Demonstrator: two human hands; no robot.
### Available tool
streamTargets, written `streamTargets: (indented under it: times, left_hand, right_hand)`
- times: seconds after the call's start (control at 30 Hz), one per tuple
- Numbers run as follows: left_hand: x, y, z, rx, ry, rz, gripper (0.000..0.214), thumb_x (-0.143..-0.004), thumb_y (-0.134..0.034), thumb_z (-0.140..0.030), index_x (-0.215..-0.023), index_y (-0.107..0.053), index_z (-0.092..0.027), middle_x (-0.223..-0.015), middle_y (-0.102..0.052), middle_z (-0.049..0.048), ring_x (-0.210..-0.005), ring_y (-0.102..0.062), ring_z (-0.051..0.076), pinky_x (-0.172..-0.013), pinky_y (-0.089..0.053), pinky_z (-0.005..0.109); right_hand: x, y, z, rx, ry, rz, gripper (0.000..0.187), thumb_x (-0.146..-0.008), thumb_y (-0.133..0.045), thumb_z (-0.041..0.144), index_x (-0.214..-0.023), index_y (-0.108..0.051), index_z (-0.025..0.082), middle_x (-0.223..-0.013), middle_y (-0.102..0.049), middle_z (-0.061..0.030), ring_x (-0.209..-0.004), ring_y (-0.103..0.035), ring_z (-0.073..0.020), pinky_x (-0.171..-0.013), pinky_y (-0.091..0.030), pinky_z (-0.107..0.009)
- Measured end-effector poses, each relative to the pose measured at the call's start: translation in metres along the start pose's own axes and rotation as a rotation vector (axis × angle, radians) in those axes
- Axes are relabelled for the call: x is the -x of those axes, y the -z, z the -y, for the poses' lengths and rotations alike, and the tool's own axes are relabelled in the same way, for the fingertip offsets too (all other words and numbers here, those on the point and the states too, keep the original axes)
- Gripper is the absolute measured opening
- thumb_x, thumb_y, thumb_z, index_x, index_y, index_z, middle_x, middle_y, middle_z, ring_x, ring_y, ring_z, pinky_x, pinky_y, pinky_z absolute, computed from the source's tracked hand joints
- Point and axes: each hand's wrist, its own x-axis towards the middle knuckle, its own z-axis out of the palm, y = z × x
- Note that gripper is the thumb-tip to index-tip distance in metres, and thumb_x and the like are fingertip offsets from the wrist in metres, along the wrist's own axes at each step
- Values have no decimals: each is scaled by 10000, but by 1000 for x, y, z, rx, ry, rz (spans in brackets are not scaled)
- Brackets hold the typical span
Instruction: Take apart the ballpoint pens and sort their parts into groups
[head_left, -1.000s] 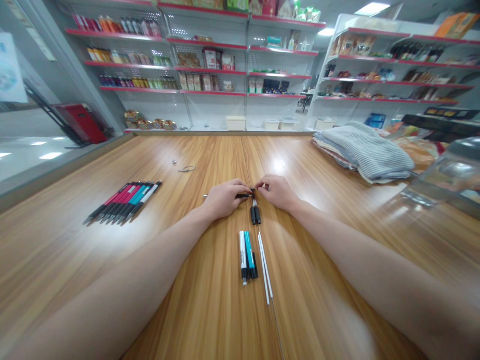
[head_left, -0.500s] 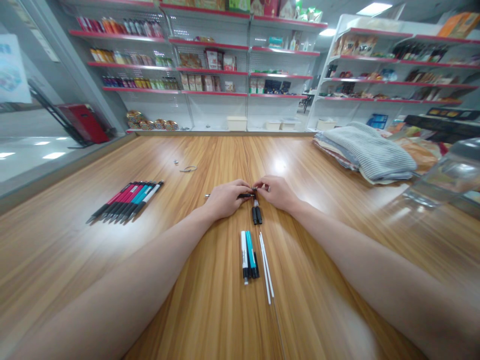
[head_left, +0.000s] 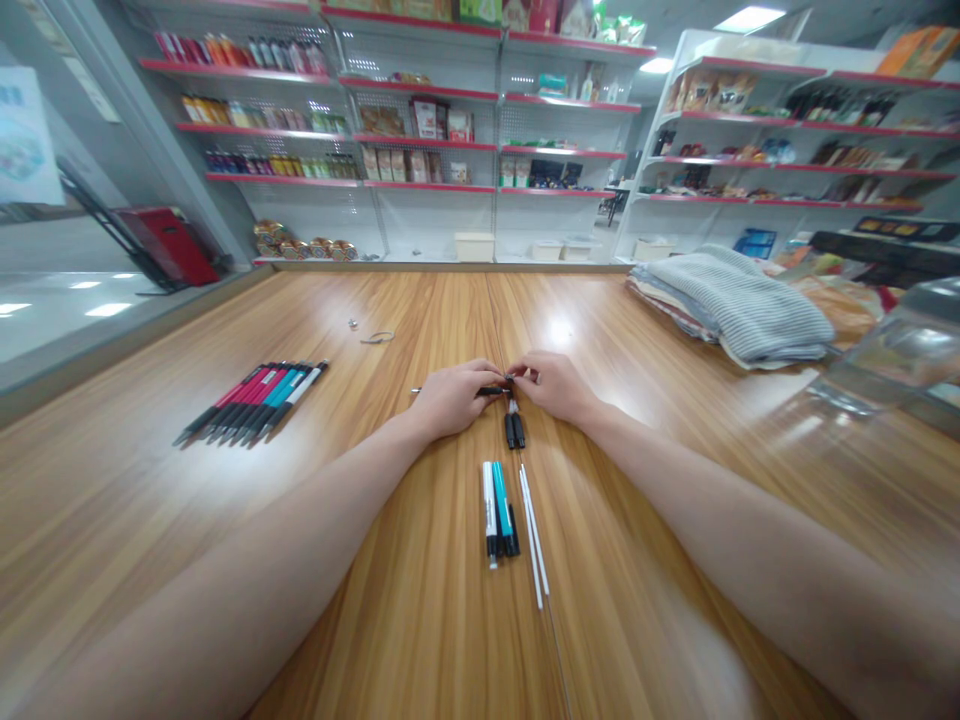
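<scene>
My left hand (head_left: 454, 400) is closed around a black pen (head_left: 491, 391), which lies crosswise under the palm and pokes out on the far left. My right hand (head_left: 555, 385) has thumb and fingers pinched at the pen's right end, over a small dark part too tiny to name. Just below the fingertips lie two black pen grips (head_left: 514, 430) side by side. Nearer me are a white pen barrel (head_left: 490, 505) and a teal pen barrel (head_left: 502, 498), with a black piece beside them. To their right rest two thin white refills (head_left: 534, 540).
A row of several assembled pens (head_left: 251, 405) lies on the left of the wooden table (head_left: 360, 620). Farther back is a thin loop (head_left: 377, 338) beside a tiny metal piece (head_left: 352, 323). Folded striped cloths (head_left: 739, 300) and a clear container (head_left: 885, 345) stand at right; stocked shelves behind.
</scene>
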Motion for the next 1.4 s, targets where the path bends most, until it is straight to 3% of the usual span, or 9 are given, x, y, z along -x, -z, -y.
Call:
streamTargets:
  times: [1.4]
  left_hand:
    - [0,0,-1,10,15,-27,267,-857,-501,-273,-1064,-667,-306,-1204,-624,-23,-1062,-598,196,-860,-477,302]
  right_hand:
    - [1,1,1,-16,-5,-7,174,-794,-566,99,-880,-702,164,-817,-668,-25,-693,-569,-115,-662,-428,-221]
